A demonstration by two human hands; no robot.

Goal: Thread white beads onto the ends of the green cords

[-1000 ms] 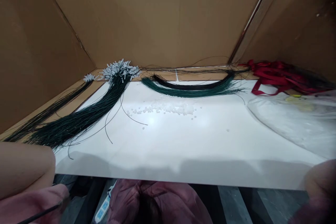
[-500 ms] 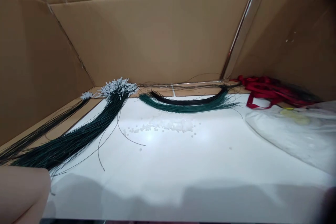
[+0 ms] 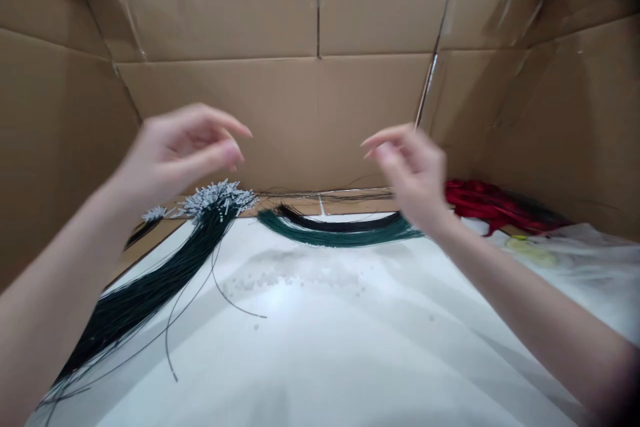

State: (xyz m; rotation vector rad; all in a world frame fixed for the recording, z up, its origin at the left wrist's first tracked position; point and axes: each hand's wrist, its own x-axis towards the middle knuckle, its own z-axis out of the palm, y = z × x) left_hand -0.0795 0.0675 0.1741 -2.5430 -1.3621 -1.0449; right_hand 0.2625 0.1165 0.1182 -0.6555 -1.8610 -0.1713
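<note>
Both my hands are raised in the air above the white table (image 3: 350,360). My left hand (image 3: 183,147) hangs over a long bundle of dark green wires (image 3: 150,280) whose far ends carry small white tips (image 3: 217,195); its fingers stretch to the right, slightly apart, with nothing in them. My right hand (image 3: 413,170) points left, fingers extended and a little blurred, empty, above the right end of a curved bundle of green and black wires (image 3: 335,232). A scatter of tiny white beads (image 3: 295,277) lies on the table between the hands.
Cardboard walls (image 3: 320,80) close in the table at the back and both sides. Red ribbons (image 3: 493,203) lie at the back right beside a clear plastic bag (image 3: 575,260). A thinner wire bundle (image 3: 145,223) lies at the far left, and loose single wires (image 3: 235,303) curl out.
The view has tilted upward. Both hands have risen from below the table's near edge into the air over the wires; nothing on the table has moved.
</note>
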